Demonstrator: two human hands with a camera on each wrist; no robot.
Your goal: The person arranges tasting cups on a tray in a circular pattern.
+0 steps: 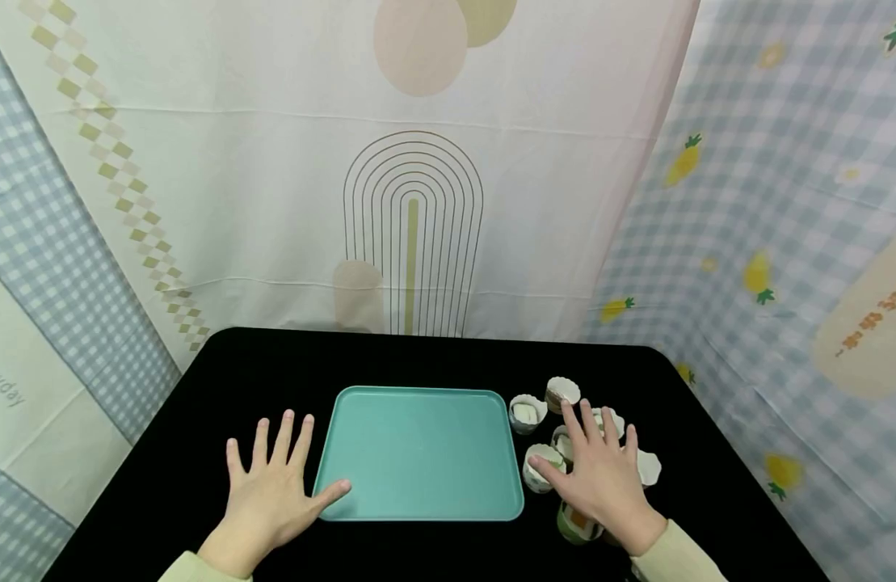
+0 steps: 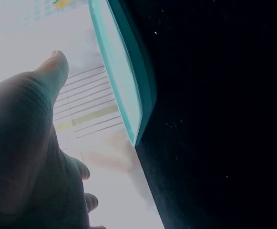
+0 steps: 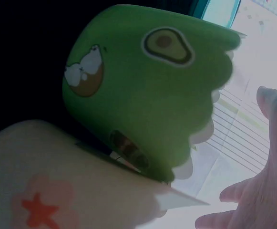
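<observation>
A teal tray (image 1: 422,453) lies flat on the black table. My left hand (image 1: 269,493), fingers spread, hovers at the tray's left side, its thumb over the near left corner. On the other side, my right hand (image 1: 600,477) is spread above a group of scallop-edged paper cups, holding nothing. Among them are a white-rimmed cup (image 1: 526,414) with something white inside, a cup (image 1: 562,394) at the back, and a cup (image 1: 542,469) by my right thumb. Close to the right wrist camera stand a green cup (image 3: 148,81) with an avocado picture and a pale cup (image 3: 81,191) with a pink flower. My hand hides part of the group.
The black table (image 1: 433,356) has rounded far corners. Behind it hangs a white patterned cloth (image 1: 288,202), and a blue checked cloth (image 1: 724,242) with pineapples hangs to the right.
</observation>
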